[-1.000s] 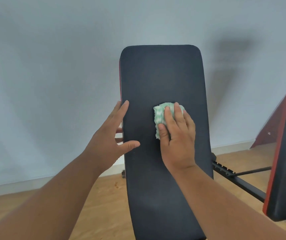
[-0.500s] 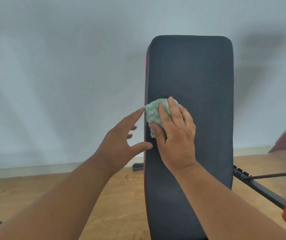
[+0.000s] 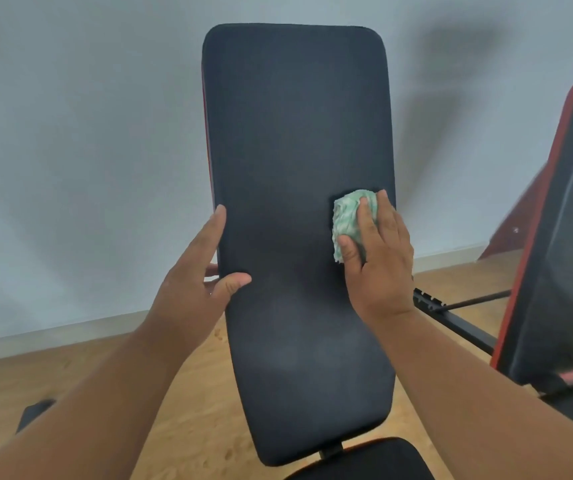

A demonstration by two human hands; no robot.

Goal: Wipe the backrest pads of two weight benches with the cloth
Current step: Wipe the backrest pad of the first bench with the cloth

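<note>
A black backrest pad (image 3: pixel 295 140) with a red side edge stands inclined in front of me. My right hand (image 3: pixel 378 258) presses a bunched green-and-white cloth (image 3: pixel 349 216) flat against the pad near its right edge, fingers laid over the cloth. My left hand (image 3: pixel 198 282) holds the pad's left edge, thumb on the front face and fingers reaching round the side. A second bench's black and red backrest pad (image 3: pixel 569 244) stands at the far right, partly cut off by the frame.
The black seat pad (image 3: pixel 364 462) sits just below the backrest. A black metal frame bar (image 3: pixel 451 317) runs along the wooden floor (image 3: pixel 70 375) between the benches. A pale wall (image 3: pixel 70 133) stands right behind them. A dark object (image 3: pixel 34 414) lies low left.
My right hand slid the cloth from the pad's left edge across to its right edge. My left hand came back onto the pad's left edge. The view shifted, bringing the second bench back in.
</note>
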